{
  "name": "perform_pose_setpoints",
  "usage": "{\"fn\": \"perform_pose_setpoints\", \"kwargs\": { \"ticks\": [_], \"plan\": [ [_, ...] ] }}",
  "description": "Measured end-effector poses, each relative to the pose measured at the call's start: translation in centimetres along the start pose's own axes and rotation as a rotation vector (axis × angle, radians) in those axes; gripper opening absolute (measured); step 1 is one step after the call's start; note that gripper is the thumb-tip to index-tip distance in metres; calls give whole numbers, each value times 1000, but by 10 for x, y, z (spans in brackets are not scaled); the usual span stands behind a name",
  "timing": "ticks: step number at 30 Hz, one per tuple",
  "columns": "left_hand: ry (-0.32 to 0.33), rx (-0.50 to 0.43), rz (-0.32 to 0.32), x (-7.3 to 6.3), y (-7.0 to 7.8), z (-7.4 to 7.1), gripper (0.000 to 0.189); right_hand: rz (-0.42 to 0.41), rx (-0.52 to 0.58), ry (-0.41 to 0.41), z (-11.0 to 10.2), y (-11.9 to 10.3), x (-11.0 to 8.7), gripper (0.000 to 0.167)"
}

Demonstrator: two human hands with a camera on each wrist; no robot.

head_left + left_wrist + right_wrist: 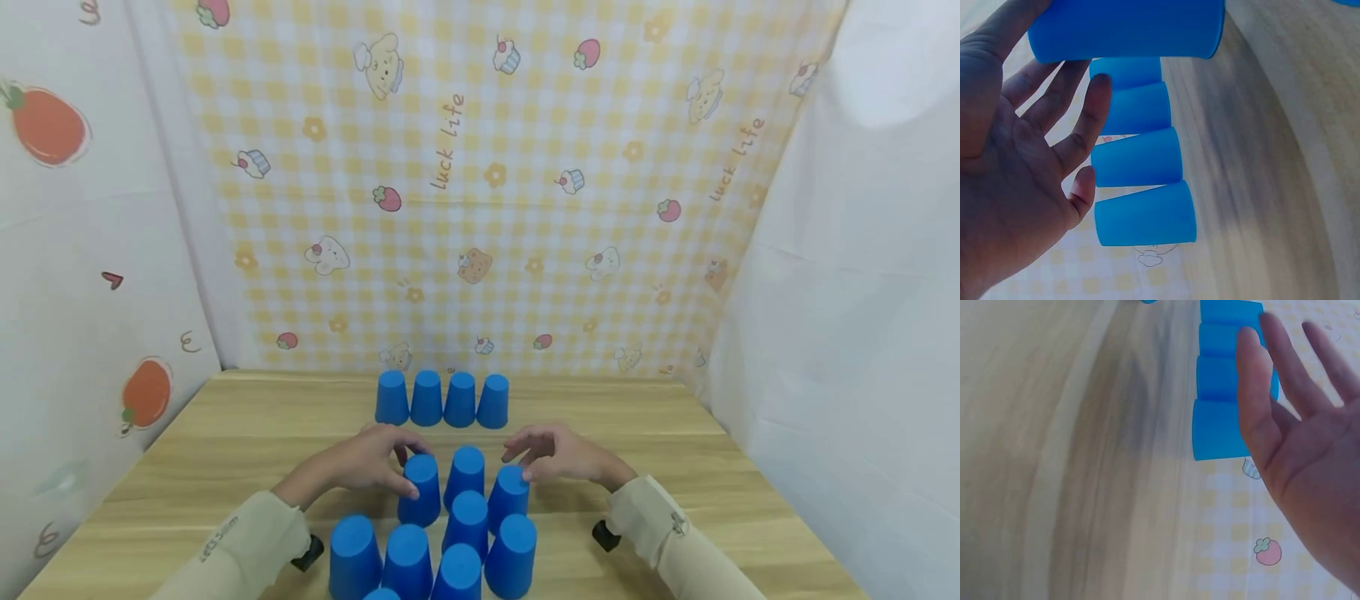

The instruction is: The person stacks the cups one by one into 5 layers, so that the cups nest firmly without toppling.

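Left hand (367, 462) has thumb and fingers clamped round an inverted blue cup (422, 493), back-left in the near cluster. Right hand (562, 454) has fingers apart, thumb at the top of the back-right cup (510, 496), contact unclear. Four more cups (442, 400) line the worktop's (600, 400) far side.

Here on the bare left hand (371, 464) we see a loose beige cloth sleeve (251, 533), thin dark lettering (219, 539) running along it! Bare right hand (566, 457), matching beige cloth sleeve (660, 533), small dark motif (678, 523) near the cuff! We spot a boxy black wrist attachment (307, 553) left, its boxy black twin (606, 536) right!
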State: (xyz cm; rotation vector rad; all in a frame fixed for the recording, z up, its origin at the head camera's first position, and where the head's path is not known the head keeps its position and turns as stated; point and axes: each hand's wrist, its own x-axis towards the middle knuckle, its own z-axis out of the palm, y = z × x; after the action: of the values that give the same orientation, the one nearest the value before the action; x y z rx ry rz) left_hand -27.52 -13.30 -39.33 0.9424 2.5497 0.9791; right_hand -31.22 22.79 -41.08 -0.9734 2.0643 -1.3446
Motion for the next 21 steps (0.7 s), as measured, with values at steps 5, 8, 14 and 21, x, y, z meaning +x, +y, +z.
{"fn": "perform_pose_setpoints", "kwargs": {
  "ticks": [5, 8, 14, 21],
  "plan": [
    [32, -3, -13, 2, -3, 2, 51, 14, -23, -81, 1, 1, -4, 63],
    [50, -4, -7, 3, -4, 2, 51, 4, -32, -101, 2, 2, -5, 59],
    [76, -32, -9, 7, -9, 6, 50, -37, 20, -125, 8, 5, -6, 48],
    [97, -38, -14, 7, -12, 9, 53, -70, 18, -112, 10, 10, -6, 44]
  ]
}}
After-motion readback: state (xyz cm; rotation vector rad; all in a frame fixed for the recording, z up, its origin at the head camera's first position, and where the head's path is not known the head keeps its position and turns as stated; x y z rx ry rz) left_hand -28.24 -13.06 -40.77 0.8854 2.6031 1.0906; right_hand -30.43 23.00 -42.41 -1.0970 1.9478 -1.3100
